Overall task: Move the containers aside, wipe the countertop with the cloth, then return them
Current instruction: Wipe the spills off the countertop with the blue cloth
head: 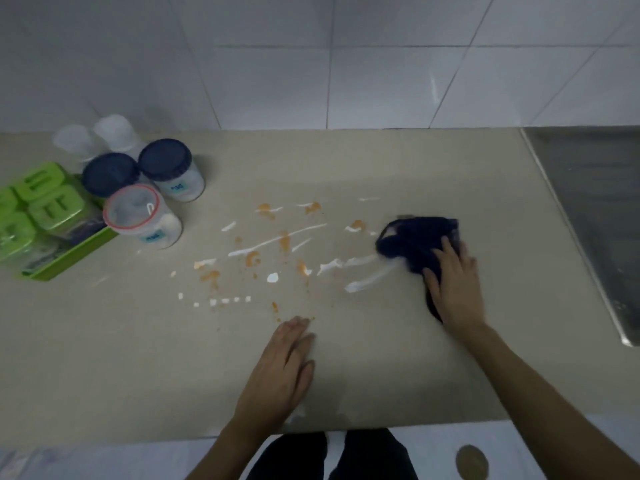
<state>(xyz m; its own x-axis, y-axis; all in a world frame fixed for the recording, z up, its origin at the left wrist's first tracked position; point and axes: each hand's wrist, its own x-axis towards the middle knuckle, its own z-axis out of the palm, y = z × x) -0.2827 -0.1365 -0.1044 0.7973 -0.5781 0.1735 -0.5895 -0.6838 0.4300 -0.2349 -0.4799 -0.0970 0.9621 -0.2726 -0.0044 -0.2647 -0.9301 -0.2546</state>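
A dark blue cloth (412,242) lies bunched on the beige countertop (138,358), right of centre. My right hand (453,285) presses flat on its near part, fingers straight. White streaks and orange smears (277,251) cover the middle of the counter, reaching the cloth. My left hand (280,368) rests flat on the counter near the front edge. At the far left stand the containers: two jars with dark blue lids (166,161), one jar with a clear red-rimmed lid (133,209), two clear white jars (114,131) behind, and a green tray of green-lidded boxes (45,209).
A steel sink drainboard (595,209) borders the counter on the right. White wall tiles (311,64) rise behind. The counter's front edge runs just above my legs, with a round floor drain (471,462) on the floor below.
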